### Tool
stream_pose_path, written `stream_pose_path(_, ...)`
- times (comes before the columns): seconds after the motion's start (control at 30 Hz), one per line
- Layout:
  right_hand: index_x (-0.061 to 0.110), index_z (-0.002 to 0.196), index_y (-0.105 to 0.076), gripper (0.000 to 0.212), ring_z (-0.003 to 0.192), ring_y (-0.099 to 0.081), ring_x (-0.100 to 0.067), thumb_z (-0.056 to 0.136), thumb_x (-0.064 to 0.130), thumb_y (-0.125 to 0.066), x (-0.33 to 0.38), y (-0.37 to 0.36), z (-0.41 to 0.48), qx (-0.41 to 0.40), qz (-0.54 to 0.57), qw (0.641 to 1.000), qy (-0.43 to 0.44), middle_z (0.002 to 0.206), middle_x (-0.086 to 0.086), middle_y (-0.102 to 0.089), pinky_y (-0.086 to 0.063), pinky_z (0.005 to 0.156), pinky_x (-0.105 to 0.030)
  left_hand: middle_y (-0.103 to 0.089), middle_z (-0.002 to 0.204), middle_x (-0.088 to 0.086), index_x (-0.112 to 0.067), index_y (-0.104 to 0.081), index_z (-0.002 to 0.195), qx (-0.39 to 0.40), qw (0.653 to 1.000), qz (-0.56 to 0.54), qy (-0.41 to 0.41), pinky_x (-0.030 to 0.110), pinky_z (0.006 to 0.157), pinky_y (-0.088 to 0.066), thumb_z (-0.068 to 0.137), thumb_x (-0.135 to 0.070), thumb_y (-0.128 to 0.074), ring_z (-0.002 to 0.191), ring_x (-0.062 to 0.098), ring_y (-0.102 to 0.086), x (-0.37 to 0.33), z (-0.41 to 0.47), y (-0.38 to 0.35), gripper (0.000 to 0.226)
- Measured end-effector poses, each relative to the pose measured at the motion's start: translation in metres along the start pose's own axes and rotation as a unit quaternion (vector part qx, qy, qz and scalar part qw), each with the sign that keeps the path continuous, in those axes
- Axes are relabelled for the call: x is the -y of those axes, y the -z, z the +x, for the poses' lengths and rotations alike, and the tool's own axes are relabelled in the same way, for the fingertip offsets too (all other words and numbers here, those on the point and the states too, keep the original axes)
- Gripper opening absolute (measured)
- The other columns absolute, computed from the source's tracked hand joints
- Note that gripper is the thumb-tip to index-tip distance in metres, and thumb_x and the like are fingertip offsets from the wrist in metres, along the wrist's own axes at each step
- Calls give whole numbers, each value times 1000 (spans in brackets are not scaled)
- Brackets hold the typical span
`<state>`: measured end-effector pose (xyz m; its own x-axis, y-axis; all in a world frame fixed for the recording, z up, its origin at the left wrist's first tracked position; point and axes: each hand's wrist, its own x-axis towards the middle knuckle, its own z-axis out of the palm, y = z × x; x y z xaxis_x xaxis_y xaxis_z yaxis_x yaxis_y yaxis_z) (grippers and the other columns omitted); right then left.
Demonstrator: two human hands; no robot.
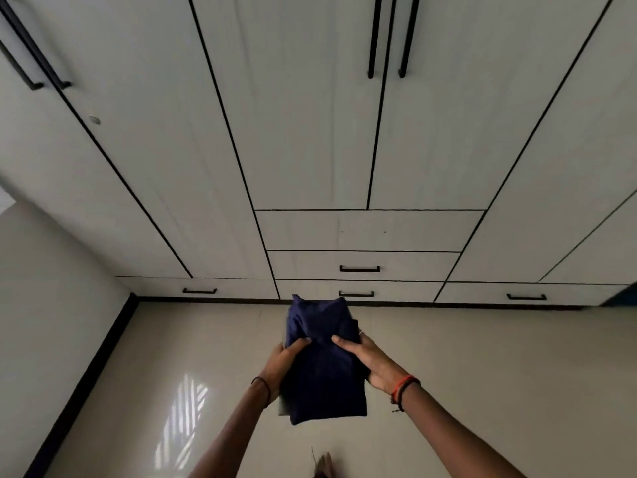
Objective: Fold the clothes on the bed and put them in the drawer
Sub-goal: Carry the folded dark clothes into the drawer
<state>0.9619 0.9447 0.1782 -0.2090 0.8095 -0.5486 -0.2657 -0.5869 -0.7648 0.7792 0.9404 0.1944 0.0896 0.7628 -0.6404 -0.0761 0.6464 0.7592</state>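
Holding the folded navy garment (324, 381) between left hand (284, 362) and right hand (370, 362), I face closed drawers (406, 265); opening one comes next.

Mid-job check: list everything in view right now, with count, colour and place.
folded garment: one, navy, held in the air above the floor, in front of the drawers
drawers: four with black handles, white, shut, along the wardrobe's base
wardrobe: one, white, doors shut, fills the upper view
door handles: four, long, black, two top left, two top centre
floor: beige, glossy, lower view
wall: off-white, left side
wristbands: black on left wrist, red and black on right
left hand: grips the garment's left side
right hand: grips its right side
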Motion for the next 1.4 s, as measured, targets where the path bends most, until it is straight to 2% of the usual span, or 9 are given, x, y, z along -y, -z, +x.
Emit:
stream_pose_path(0.43, 15, 128, -53, 45, 114, -61, -25, 86, 22, -67, 44, 55, 89, 4, 105, 994, -43, 124, -9, -64, -51, 93, -35, -68, 111, 14, -13, -56, 119, 27, 998, 5, 59, 36, 74, -54, 88, -25, -62, 100, 31, -65, -34, 140, -22, 34)
stream_pose_path(0.57, 17, 126, -58, 42, 114, -61, -19, 92, 40, -57, 43, 75, 126, -14, 136, 987, -79, 123, -4, -65, -51, 88, -30, -69, 110, 13, -12, -57, 120, 35, 996, 10, 76, 33, 71, -54, 88, -24, -63, 98, 29, -65, -33, 187, -26, 35)
stream_pose_path(0.67, 21, 117, -66, 48, 110, -61, -23, 85, 56, -59, 33, 96, 162, -54, 143, 983, -101, 116, -7, -66, -48, 95, -38, -69, 111, 12, -15, -58, 119, 36, 995, 10, 87, 34, 75, -54, 86, -28, -66, 100, 29, -65, -23, 219, -28, 37)
stream_pose_path(0.87, 19, 95, -66, 49, 64, -58, -14, 87, 64, -48, 19, 133, 241, -105, 92, 978, -152, 71, 1, -63, -46, 60, -26, -68, 113, 8, -23, -59, 118, 43, 994, 27, 94, 41, 87, -52, 57, -48, -75, 104, 28, -64, -18, 287, -26, 68)
stream_pose_path(0.97, 11, 96, -61, 45, 69, -63, -17, 96, 51, -41, 16, 156, 286, -142, 16, 978, -154, 74, -2, -66, -50, 63, -27, -69, 110, 7, -24, -60, 113, 30, 995, 18, 99, 38, 83, -53, 49, -50, -75, 102, 28, -64, -8, 323, -28, 72)
stream_pose_path(1.07, 8, 78, -57, 24, 65, -57, -19, 96, 20, -49, 9, 184, 348, -223, -94, 961, -135, 74, -8, -60, -49, 58, -23, -68, 111, 7, -22, -58, 117, 6, 993, 6, 116, 39, 82, -52, 58, -45, -74, 102, 28, -63, 8, 358, -32, 66)
stream_pose_path(1.13, 5, 73, -58, 23, 73, -56, -24, 93, 9, -46, 2, 211, 382, -250, -255, 927, -115, 77, -11, -60, -46, 65, -30, -67, 112, 6, -22, -57, 119, -7, 992, 6, 127, 39, 80, -51, 63, -44, -71, 102, 28, -62, 19, 377, -34, 62)
stream_pose_path(1.27, -8, 117, -55, 30, 115, -50, -34, 93, 3, -41, 1, 252, 425, -215, -534, 816, -61, 121, -23, -54, -38, 95, -36, -67, 113, 7, -20, -56, 122, -17, 992, 7, 123, 34, 76, -51, 64, -43, -70, 102, 25, -63, 28, 413, -37, 64)
stream_pose_path(1.4, -6, 125, -47, 38, 126, -39, -34, 88, -7, -39, 14, 252, 462, -162, -634, 756, 7, 133, -21, -42, -39, 98, -38, -68, 109, 7, -18, -59, 118, -23, 994, -7, 109, 30, 70, -51, 65, -40, -69, 95, 22, -65, 21, 440, -42, 58)
